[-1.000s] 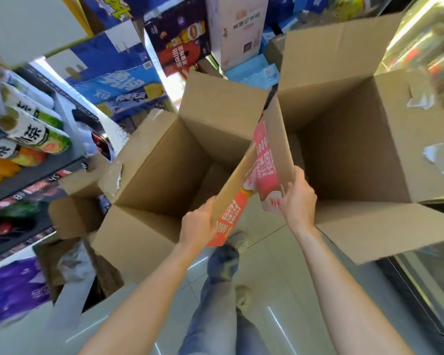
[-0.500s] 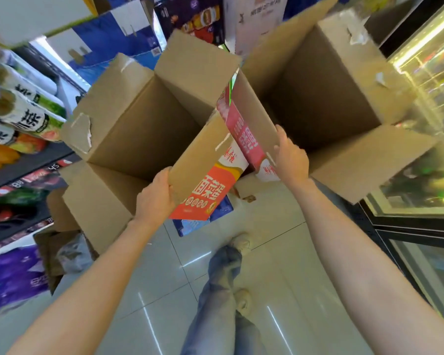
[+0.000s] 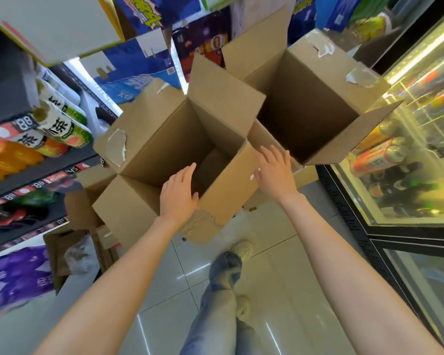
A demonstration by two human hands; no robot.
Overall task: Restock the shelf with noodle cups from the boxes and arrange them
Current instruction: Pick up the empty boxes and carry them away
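We stand in a narrow shop aisle on a pale, glossy tiled floor (image 3: 164, 290) that mirrors the ceiling lights in short white streaks. Our left hand (image 3: 178, 194) is spread, fingers straight, over the near rim of the left box (image 3: 164, 139), holding nothing; whether it touches the cardboard we cannot tell. Our right hand (image 3: 274, 172) is likewise wide and flat, holding nothing, just beside that box's right wall and in front of the right box (image 3: 310, 98). Both boxes have their flaps standing open, with torn tape on the flaps, and we see only bare cardboard inside them; no noodle cups show anywhere in view. On the left, a dark shelf (image 3: 49, 165) carries bottled tea and orange drinks above red price tags, with purple packs lower down. On the right runs a lit glass cooler (image 3: 408, 155) with cans inside. Printed cartons (image 3: 139, 62) are stacked at the far end.
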